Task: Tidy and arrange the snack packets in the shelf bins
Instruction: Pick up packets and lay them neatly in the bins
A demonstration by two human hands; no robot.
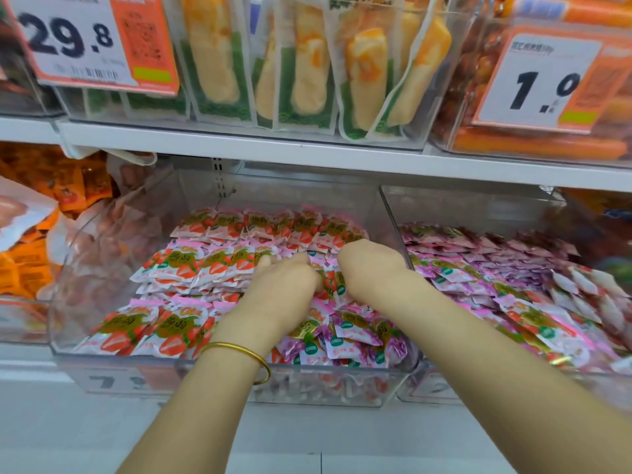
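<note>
A white metal shelf is seen above a row of clear, hard plastic bins. The middle bin is filled with glossy pink strawberry packets, laid in overlapping rows at the far and left parts and heaped loosely at the near right. In the right bin, crinkled purple packets are piled. Orange packets are seen to the left. Above, yellow-and-green pouches are stood upright behind two price cards. The left hand and right hand are pressed down among the middle packets, close together; their fingers are hidden, so a grip cannot be told. A gold bangle is worn on the left wrist.
</note>
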